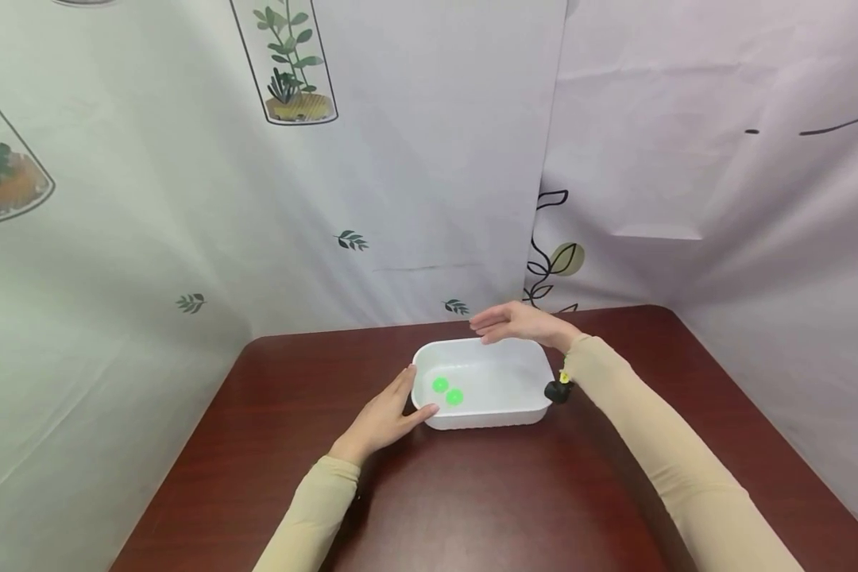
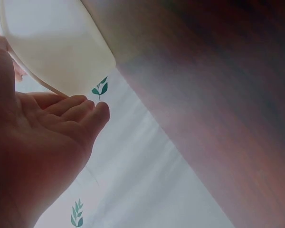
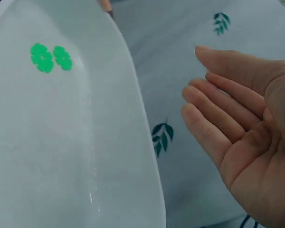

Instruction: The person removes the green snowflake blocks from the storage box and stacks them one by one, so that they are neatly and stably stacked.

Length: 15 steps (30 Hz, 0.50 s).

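A white plastic basin (image 1: 496,381) with rounded corners stands on the table. Two small green flower-shaped pieces (image 1: 446,391) lie inside it toward the left end, and the right wrist view shows their notched petals. My left hand (image 1: 382,417) holds the basin's left end, fingers against the outer side and thumb at the near corner. In the left wrist view those fingers (image 2: 73,111) bend against the basin's wall. My right hand (image 1: 518,324) hovers over the far rim, fingers extended together, holding nothing. The right wrist view has that hand's palm (image 3: 251,152) apart from the rim.
The dark red-brown table (image 1: 486,492) extends around the basin. Behind it hangs a pale cloth (image 1: 429,199) printed with leaves and plants. A black wrist device (image 1: 558,391) with a small yellow flower sits by the right sleeve, near the basin's right end.
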Available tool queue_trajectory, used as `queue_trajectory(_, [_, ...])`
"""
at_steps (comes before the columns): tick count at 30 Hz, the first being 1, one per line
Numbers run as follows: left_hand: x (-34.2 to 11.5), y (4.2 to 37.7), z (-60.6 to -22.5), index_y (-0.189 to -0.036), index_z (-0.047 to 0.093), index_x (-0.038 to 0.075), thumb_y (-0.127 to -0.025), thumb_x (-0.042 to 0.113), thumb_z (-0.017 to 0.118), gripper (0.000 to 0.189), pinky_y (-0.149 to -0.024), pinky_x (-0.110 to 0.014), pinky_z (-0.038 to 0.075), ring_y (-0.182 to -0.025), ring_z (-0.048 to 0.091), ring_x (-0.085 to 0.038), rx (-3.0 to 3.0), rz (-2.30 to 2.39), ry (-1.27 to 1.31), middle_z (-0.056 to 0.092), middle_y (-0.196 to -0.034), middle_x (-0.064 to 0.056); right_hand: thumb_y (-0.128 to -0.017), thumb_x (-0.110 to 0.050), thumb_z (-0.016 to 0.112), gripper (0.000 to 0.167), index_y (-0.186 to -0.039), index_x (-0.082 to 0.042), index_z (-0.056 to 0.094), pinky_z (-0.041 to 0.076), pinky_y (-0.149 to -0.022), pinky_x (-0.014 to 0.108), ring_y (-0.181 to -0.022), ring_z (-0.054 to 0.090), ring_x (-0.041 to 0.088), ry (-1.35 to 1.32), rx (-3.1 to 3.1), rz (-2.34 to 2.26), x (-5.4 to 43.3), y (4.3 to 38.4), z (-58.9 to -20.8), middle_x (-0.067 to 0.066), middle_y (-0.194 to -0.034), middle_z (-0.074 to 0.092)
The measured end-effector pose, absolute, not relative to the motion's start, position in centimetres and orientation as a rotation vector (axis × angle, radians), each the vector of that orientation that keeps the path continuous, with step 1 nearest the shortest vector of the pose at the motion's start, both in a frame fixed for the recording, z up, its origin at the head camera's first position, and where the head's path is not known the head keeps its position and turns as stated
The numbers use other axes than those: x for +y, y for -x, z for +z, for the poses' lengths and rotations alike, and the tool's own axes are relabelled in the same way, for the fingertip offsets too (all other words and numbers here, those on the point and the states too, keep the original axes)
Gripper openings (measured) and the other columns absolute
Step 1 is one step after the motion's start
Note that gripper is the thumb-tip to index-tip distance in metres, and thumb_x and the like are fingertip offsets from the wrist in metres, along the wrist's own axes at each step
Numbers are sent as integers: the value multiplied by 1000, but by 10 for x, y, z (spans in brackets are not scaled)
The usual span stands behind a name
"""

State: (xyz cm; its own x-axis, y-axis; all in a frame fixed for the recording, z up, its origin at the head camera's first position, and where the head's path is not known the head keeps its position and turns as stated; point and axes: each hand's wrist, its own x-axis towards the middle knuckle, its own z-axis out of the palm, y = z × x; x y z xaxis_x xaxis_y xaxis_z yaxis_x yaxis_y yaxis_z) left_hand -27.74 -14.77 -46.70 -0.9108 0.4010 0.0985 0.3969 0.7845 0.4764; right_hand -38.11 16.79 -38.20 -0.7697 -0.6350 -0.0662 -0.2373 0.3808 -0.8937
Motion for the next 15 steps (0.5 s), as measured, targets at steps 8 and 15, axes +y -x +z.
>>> queue_trajectory(8, [-147,279,-470,-160,25,4,-94,67,55,97,-116,-46,33,-148,31,-27,2963,768,-669,27,-163,-15,-93,-13,74,50,-139,-1,60,46,-105,41,-127,59,27,882,2208,-1173,142,389,-389,18,-140,59])
queue_trajectory(15, [-148,280,-468,-161,23,6,-93,71,53,99,-117,-45,31,-149,29,-25,2960,756,-655,25,-164,-13,-92,-16,75,50,-138,-3,61,46,-106,39,-124,61,18,948,2166,-994,122,398,-400,13,-136,63])
